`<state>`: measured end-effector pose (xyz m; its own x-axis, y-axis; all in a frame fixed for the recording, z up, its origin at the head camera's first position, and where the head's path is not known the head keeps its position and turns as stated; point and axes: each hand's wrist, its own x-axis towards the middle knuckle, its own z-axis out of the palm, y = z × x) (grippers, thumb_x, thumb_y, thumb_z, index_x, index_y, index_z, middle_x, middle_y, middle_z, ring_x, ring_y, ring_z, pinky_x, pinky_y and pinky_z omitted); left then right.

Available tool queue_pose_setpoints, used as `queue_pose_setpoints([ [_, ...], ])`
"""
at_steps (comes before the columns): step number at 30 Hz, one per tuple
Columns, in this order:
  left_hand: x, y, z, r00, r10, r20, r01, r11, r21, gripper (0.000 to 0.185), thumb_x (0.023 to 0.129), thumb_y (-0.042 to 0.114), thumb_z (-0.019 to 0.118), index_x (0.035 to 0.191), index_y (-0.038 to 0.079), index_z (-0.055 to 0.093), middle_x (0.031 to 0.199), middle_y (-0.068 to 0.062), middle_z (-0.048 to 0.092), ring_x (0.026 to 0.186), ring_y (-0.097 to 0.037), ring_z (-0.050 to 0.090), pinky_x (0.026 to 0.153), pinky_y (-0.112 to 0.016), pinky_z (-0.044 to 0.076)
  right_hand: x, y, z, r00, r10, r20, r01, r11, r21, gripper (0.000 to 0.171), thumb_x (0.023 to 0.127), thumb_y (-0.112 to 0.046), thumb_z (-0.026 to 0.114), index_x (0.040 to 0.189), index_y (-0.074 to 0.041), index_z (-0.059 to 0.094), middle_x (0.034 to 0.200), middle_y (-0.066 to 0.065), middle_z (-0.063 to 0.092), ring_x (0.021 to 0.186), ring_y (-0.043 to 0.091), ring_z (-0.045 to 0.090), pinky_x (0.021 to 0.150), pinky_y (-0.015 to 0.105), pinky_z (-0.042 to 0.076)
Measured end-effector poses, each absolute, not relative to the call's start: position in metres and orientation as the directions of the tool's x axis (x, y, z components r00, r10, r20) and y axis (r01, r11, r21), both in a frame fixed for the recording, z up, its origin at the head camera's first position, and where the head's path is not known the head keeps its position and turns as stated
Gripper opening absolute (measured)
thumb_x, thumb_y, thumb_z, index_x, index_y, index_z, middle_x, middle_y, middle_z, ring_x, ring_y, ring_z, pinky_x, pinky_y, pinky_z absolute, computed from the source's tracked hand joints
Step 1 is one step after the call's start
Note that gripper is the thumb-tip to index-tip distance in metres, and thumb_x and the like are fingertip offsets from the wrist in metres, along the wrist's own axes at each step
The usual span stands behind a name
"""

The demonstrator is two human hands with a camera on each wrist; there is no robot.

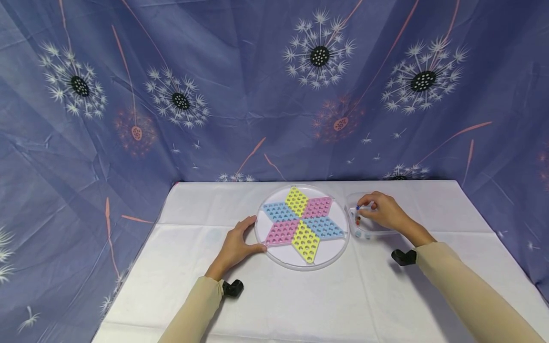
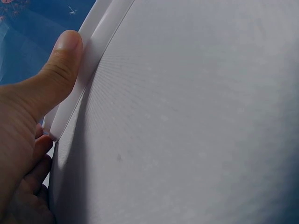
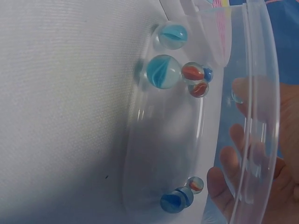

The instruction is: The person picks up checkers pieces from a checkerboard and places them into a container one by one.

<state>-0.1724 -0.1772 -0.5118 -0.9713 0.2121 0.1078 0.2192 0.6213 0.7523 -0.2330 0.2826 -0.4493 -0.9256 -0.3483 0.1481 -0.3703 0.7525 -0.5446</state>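
Observation:
A round white Chinese checkers board [image 1: 280, 257] with a pink, yellow and blue star of holes lies on the table. My left hand [image 1: 235, 247] rests against its left rim, thumb and fingers spread apart. In the left wrist view the thumb [image 2: 67, 51] lies along the rim [image 2: 91, 53]. Over a clear plastic box [image 1: 379, 233] right of the board, my right hand [image 1: 383, 209] pinches a small marble [image 1: 358, 207] between thumb and forefinger. Through the box wall [image 3: 261, 140], the right wrist view shows several glass marbles inside, including a large teal one [image 3: 163, 72] and an orange-swirled one [image 3: 192, 72].
A white cloth [image 1: 300, 305] covers the table. Behind it hangs a blue curtain [image 1: 257, 95] with dandelion prints. The box stands close beside the board's right rim. Black wrist devices [image 1: 233, 288] sit at both cuffs.

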Motion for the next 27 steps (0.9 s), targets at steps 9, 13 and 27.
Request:
queue_pose_setpoints([
  [9,-0.1729,-0.1771,-0.5131,-0.974,0.204,0.096,0.206,0.627,0.751,0.103,0.069,0.038,0.096,0.155,0.011,0.046,0.159,-0.011,0.044,0.150,-0.033,0.034,0.124,-0.049,0.026,-0.2354,0.2846,-0.4545,-0.916,-0.358,0.181,-0.398,0.751,-0.527,0.015,0.090,-0.012,0.080,0.104,-0.008,0.075,0.102,0.014,0.068,0.083,0.028,0.060,0.072,0.041,0.049],
  [13,-0.1724,-0.1769,-0.5135,-0.975,0.200,0.094,0.201,0.629,0.751,0.103,0.069,0.038,0.095,0.155,0.011,0.046,0.160,-0.011,0.043,0.150,-0.032,0.034,0.124,-0.047,0.027,-0.2369,0.2857,-0.4570,-0.915,-0.358,0.186,-0.401,0.756,-0.517,0.017,0.090,-0.012,0.080,0.105,-0.007,0.075,0.101,0.015,0.068,0.083,0.029,0.060,0.072,0.042,0.049],
  [27,-0.1715,-0.1761,-0.5120,-0.977,0.193,0.090,0.192,0.622,0.759,0.102,0.069,0.037,0.096,0.155,0.011,0.047,0.160,-0.013,0.043,0.151,-0.034,0.033,0.124,-0.049,0.027,-0.2375,0.2864,-0.4571,-0.912,-0.353,0.210,-0.410,0.758,-0.507,0.035,0.090,-0.014,0.080,0.122,-0.003,0.070,0.104,0.019,0.067,0.087,0.034,0.063,0.076,0.049,0.053],
])
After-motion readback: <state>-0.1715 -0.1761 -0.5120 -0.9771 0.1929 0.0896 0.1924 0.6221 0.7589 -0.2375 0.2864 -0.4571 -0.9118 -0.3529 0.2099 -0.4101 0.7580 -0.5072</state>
